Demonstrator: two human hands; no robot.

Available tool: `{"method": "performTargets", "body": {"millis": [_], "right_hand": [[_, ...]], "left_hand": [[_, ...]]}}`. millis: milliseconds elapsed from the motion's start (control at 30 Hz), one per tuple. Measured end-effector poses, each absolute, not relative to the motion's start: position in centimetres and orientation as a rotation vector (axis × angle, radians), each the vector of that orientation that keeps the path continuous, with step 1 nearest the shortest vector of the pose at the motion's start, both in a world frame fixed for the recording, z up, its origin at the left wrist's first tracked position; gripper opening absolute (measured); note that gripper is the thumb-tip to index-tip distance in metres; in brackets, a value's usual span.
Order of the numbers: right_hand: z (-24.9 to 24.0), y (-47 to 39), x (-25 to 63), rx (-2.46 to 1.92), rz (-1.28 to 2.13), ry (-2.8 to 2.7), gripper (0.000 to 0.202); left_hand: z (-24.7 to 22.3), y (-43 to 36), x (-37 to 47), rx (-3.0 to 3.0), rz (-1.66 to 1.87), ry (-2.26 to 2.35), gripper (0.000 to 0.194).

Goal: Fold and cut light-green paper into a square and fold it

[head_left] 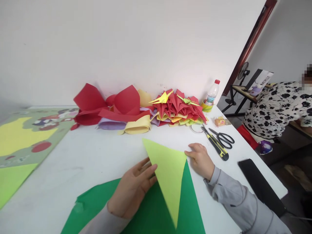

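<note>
Two hands are holding one folded piece of light green paper (pixel 168 169) between them, directly in front of the person. Its long axis is running from the far left corner down to a narrow tip that is pointing back toward the body. The left hand (pixel 133 191) is lying nearer the body, loosely grasping the long left edge, its thumb resting over the front and its fingers disappearing behind. The right hand (pixel 201 161) is reaching in from the other side and pinching the far right corner between thumb and forefinger. So the left is sitting closer to the middle of the long edge, while the right is touching only the corner. Beneath the paper, a dark green sheet (pixel 190 201) is lying on the white table (pixel 58 185). Beyond the right hand, a yellow-and-black cutter (pixel 215 144) and black scissors (pixel 223 139) are lying side by side.
</note>
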State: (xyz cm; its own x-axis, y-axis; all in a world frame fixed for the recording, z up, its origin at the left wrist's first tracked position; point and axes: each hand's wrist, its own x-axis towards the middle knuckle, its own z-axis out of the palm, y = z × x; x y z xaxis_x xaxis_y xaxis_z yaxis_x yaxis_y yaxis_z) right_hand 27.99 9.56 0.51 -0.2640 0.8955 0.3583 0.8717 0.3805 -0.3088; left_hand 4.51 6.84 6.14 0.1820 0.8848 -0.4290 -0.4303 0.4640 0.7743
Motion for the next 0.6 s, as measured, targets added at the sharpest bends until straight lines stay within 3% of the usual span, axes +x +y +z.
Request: {"method": "performTargets", "body": {"millis": [233, 333, 467, 600], "right_hand": [[1.6, 9.5, 27.8, -1.465, 0.240, -1.936, 0.034], [2.7, 9.1, 27.1, -1.372, 0.695, -1.484, 0.030], [3.7, 7.8, 25.2, -1.149, 1.469, -1.143, 0.051], [4.2, 6.9, 24.1, -1.048, 1.608, -0.996, 0.048]], "left_hand": [[4.6, 5.3, 5.4, 0.689, 0.702, 1.027, 0.053], [4.5, 5.3, 5.4, 0.669, 0.857, 1.102, 0.051], [4.6, 4.6, 6.2, 0.607, 0.904, 1.135, 0.053], [4.9, 5.1, 5.4, 0.535, 0.878, 1.153, 0.056]]}}
